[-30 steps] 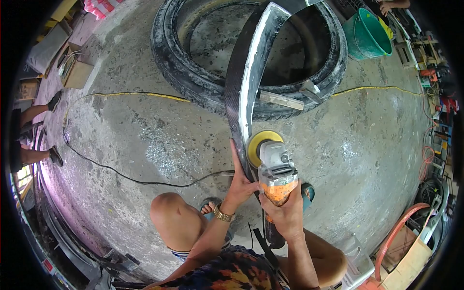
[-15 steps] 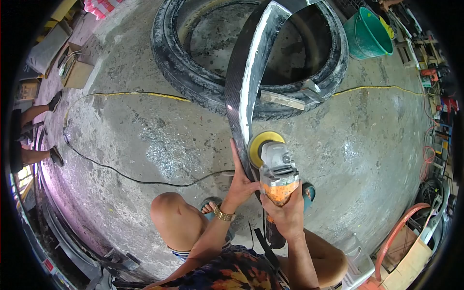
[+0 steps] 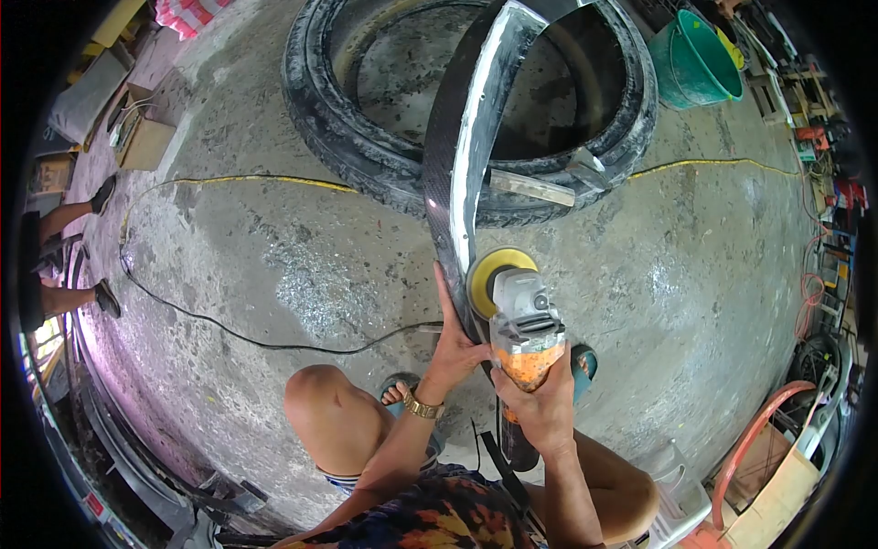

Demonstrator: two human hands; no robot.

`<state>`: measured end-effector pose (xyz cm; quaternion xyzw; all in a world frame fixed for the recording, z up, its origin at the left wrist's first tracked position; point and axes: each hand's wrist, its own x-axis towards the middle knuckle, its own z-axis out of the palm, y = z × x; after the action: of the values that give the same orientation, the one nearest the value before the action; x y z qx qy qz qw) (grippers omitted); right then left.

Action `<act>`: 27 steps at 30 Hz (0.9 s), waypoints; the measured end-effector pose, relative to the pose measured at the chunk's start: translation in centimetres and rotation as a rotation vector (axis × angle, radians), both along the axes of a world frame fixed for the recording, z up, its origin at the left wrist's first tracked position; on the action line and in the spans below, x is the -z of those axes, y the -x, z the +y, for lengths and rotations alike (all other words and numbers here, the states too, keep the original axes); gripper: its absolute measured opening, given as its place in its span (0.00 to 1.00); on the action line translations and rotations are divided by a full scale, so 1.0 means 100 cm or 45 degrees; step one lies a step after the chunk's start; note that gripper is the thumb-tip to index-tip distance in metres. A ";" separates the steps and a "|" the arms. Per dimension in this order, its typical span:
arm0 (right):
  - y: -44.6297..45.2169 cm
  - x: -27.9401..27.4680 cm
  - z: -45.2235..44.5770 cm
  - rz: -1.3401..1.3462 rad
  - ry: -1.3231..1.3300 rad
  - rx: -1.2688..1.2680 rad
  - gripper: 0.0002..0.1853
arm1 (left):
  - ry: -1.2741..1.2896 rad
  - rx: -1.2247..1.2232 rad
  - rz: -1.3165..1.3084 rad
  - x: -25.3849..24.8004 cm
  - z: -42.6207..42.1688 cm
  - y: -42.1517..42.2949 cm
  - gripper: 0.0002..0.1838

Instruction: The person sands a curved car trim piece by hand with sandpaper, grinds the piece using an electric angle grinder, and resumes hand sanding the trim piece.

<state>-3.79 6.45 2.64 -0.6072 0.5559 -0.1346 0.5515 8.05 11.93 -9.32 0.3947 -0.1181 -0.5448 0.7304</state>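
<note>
A long curved black panel (image 3: 441, 151) with a carbon-weave look and a white strip along its inner side rises away from me, leaning over a large tyre (image 3: 366, 169). My left hand (image 3: 455, 349) grips its near end, index finger stretched along the outer side and thumb across the front. Wrapped round the body of an orange and grey angle grinder (image 3: 526, 316) is my right hand (image 3: 541, 403). The grinder's yellow disc (image 3: 479, 285) sits against or right beside the panel's inner edge; I cannot tell whether they touch.
A wooden stick (image 3: 532, 188) lies on the tyre. At the back right stands a green bucket (image 3: 692, 62). A yellow and black cable (image 3: 219, 322) crosses the concrete floor. Another person's feet (image 3: 105, 297) show at the left. Shelves with tools line the right side.
Very little differs. The panel and tyre appear shifted slightly left in view, while both hands keep their holds and the grinder stays at nearly the same spot on the panel.
</note>
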 end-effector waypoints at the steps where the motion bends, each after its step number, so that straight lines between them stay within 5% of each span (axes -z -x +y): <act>1: -0.001 -0.001 0.000 0.001 0.000 0.001 0.30 | -0.001 -0.002 0.003 0.001 0.000 0.000 0.81; 27: -0.002 -0.005 -0.002 -0.018 -0.181 0.016 0.31 | -0.034 0.007 -0.026 -0.001 0.000 -0.001 0.81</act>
<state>-3.64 6.28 3.17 -0.5620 0.5641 -0.1025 0.5962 8.18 11.94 -9.20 0.4097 -0.1195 -0.5443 0.7222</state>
